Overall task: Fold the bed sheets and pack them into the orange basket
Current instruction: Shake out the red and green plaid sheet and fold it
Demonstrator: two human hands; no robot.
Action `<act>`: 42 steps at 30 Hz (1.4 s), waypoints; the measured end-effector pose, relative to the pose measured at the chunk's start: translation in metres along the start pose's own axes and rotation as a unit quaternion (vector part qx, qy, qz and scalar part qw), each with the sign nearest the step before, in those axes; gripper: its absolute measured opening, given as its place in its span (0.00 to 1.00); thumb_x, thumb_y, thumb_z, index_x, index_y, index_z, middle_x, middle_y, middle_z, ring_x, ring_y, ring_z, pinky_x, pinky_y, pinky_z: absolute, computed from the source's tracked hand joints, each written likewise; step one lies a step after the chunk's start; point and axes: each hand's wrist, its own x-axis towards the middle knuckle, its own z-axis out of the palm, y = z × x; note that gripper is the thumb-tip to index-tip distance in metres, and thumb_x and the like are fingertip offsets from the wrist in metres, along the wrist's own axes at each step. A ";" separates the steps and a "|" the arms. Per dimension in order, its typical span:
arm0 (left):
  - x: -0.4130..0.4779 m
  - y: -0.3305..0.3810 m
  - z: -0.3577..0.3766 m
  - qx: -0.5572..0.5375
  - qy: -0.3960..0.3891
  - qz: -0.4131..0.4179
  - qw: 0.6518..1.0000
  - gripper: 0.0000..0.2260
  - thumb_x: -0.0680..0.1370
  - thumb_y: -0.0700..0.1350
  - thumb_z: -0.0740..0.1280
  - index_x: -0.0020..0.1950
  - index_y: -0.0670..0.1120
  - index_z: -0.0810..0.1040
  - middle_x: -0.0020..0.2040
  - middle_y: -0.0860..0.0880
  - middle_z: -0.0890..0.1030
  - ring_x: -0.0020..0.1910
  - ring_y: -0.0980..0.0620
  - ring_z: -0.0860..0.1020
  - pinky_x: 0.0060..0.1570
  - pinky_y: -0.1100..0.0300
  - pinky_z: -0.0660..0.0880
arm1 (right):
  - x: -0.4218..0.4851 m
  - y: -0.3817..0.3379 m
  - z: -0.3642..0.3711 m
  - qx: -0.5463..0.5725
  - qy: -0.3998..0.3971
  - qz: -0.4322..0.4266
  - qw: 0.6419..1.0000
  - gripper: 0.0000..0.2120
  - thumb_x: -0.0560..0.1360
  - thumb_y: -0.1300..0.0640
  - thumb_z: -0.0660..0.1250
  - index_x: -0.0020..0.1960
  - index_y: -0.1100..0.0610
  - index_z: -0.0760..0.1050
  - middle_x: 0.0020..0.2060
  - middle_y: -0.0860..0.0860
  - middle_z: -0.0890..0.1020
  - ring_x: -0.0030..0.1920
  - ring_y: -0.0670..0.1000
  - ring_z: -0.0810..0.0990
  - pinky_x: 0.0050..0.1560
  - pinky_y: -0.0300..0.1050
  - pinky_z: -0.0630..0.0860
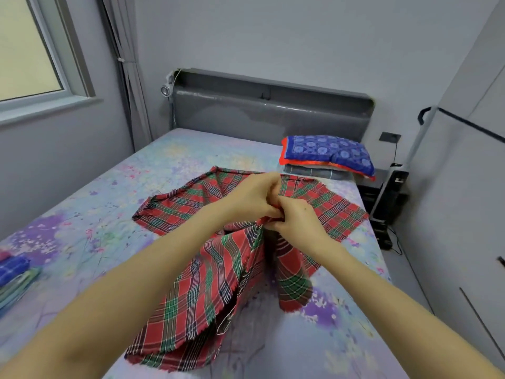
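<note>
My left hand (252, 199) is curled over a gathered edge of the red plaid sheet (191, 296), its fingers pinching the cloth. My right hand (293, 224) pinches the same bunch just beside it, and the two hands touch. The sheet is on the middle of the bed (82, 214). Its far half lies flat toward the headboard, and its near half hangs from my grip in loose, uneven drapes.

I judge that I am matching edges for a first fold. To do it well I should find the two true corners and slide my hands apart along the hem until it runs taut. Only then should I lay it over the flat half, so the frayed edges line up and no twist gets trapped inside.

At the far left, a small pile of folded cloths (13, 274), blue on top, sits at the bed's edge, well apart from the sheet. To the right, a blue patterned pillow (328, 153) rests on grey folded bedding (314, 173) near the sheet's far corner, and a wide spread could brush it. Beyond the bed stands a dark bedside unit (393, 192) with cables. I see no orange basket from here.
</note>
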 end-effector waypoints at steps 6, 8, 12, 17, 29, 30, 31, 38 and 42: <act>-0.053 -0.046 0.006 -0.148 0.194 -0.077 0.967 0.08 0.72 0.33 0.69 0.45 0.40 0.71 0.43 0.49 0.83 0.43 0.57 0.82 0.46 0.63 0.78 | 0.024 -0.007 -0.012 -0.010 0.094 -0.041 0.995 0.07 0.70 0.57 0.74 0.36 0.60 0.81 0.32 0.50 0.80 0.34 0.49 0.72 0.33 0.37 0.62; -0.076 -0.074 0.025 -0.089 0.249 -0.114 0.958 0.06 0.73 0.35 0.69 0.45 0.42 0.73 0.42 0.51 0.80 0.42 0.54 0.79 0.45 0.59 0.77 | 0.031 -0.015 -0.019 0.005 0.114 -0.049 0.992 0.04 0.69 0.60 0.74 0.38 0.60 0.82 0.32 0.50 0.81 0.34 0.50 0.74 0.35 0.39 0.66; -0.096 -0.113 0.059 -0.001 0.241 -0.116 0.963 0.11 0.72 0.42 0.73 0.51 0.42 0.76 0.46 0.49 0.77 0.47 0.50 0.74 0.50 0.59 0.71 | 0.046 -0.033 -0.040 -0.006 0.146 -0.063 0.987 0.05 0.68 0.60 0.75 0.40 0.62 0.84 0.32 0.56 0.83 0.36 0.56 0.79 0.40 0.49 0.73; -0.104 -0.130 0.085 0.040 0.260 -0.116 0.958 0.15 0.70 0.43 0.74 0.54 0.41 0.76 0.50 0.47 0.77 0.51 0.47 0.72 0.50 0.63 0.64 | 0.061 -0.055 -0.059 0.004 0.156 -0.065 0.986 0.05 0.68 0.58 0.75 0.40 0.61 0.84 0.33 0.56 0.83 0.35 0.51 0.80 0.38 0.46 0.75; -0.097 -0.148 0.074 0.043 0.388 -0.076 0.918 0.07 0.76 0.38 0.64 0.45 0.37 0.80 0.38 0.43 0.81 0.37 0.45 0.79 0.41 0.58 0.75 | 0.080 -0.084 -0.068 -0.024 0.185 -0.047 0.981 0.08 0.68 0.57 0.75 0.33 0.58 0.79 0.21 0.41 0.74 0.24 0.41 0.68 0.26 0.29 0.61; -0.103 -0.146 0.075 0.037 0.393 -0.056 0.917 0.09 0.76 0.39 0.62 0.44 0.37 0.79 0.37 0.44 0.80 0.36 0.47 0.78 0.41 0.62 0.72 | 0.081 -0.085 -0.069 -0.022 0.191 -0.044 0.980 0.08 0.68 0.57 0.75 0.34 0.59 0.80 0.22 0.42 0.75 0.25 0.41 0.68 0.27 0.30 0.61; -0.107 -0.144 0.077 0.032 0.403 -0.037 0.914 0.10 0.76 0.40 0.61 0.43 0.37 0.79 0.37 0.44 0.79 0.36 0.49 0.77 0.41 0.63 0.70 | 0.082 -0.086 -0.070 -0.019 0.196 -0.040 0.980 0.08 0.68 0.56 0.75 0.36 0.61 0.81 0.24 0.45 0.77 0.26 0.41 0.68 0.27 0.31 0.62; -0.112 -0.132 0.082 0.091 0.432 0.053 0.896 0.08 0.76 0.37 0.62 0.40 0.36 0.77 0.37 0.42 0.77 0.41 0.48 0.70 0.42 0.58 0.70 | 0.084 -0.095 -0.070 -0.006 0.215 -0.024 0.976 0.10 0.69 0.56 0.75 0.39 0.64 0.82 0.35 0.61 0.82 0.33 0.49 0.72 0.32 0.41 0.70; -0.102 -0.130 0.094 0.086 0.433 0.036 0.897 0.06 0.75 0.34 0.62 0.41 0.36 0.77 0.41 0.40 0.78 0.45 0.45 0.70 0.46 0.55 0.70 | 0.083 -0.099 -0.070 -0.008 0.216 -0.025 0.976 0.07 0.69 0.57 0.75 0.40 0.62 0.82 0.36 0.60 0.83 0.35 0.57 0.79 0.38 0.50 0.76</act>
